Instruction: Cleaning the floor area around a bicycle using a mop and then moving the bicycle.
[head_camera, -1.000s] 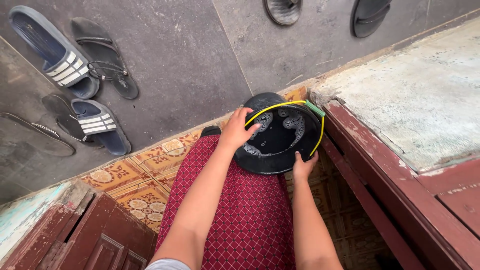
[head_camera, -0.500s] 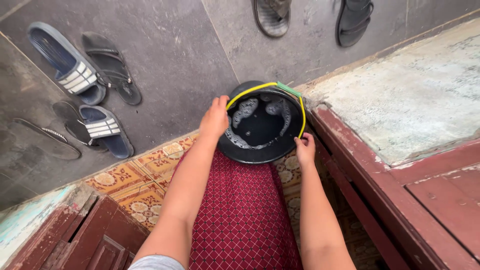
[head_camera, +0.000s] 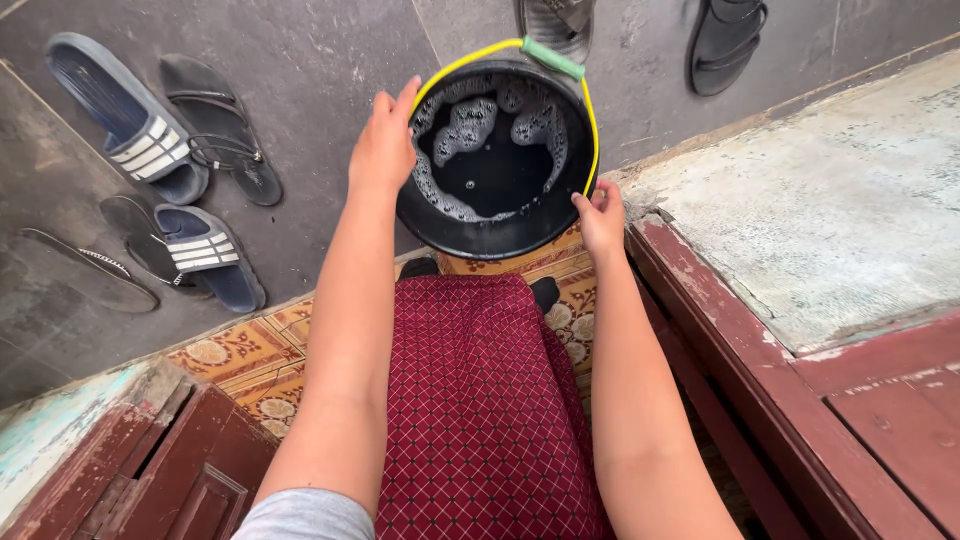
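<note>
I hold a black bucket (head_camera: 495, 225) out in front of me, above the edge of the tiled step. It has dark soapy water and foam inside and a yellow wire handle with a green grip (head_camera: 551, 57) lying over its far rim. My left hand (head_camera: 383, 147) grips the left rim. My right hand (head_camera: 601, 218) grips the right rim low down. Below the bucket hangs my red checked skirt (head_camera: 478, 400).
Several sandals lie on the grey floor: blue striped slides (head_camera: 140, 130), a second striped slide (head_camera: 205, 255) and black flip-flops (head_camera: 725, 40). A patterned tile step (head_camera: 265, 350) runs under me. A worn concrete ledge (head_camera: 830, 190) with a red wooden frame (head_camera: 760, 380) stands to the right.
The bucket has been lifted up and carried forward, out past the tiled step and over the grey floor. Both hands stayed on its rim and both arms stretched out.
</note>
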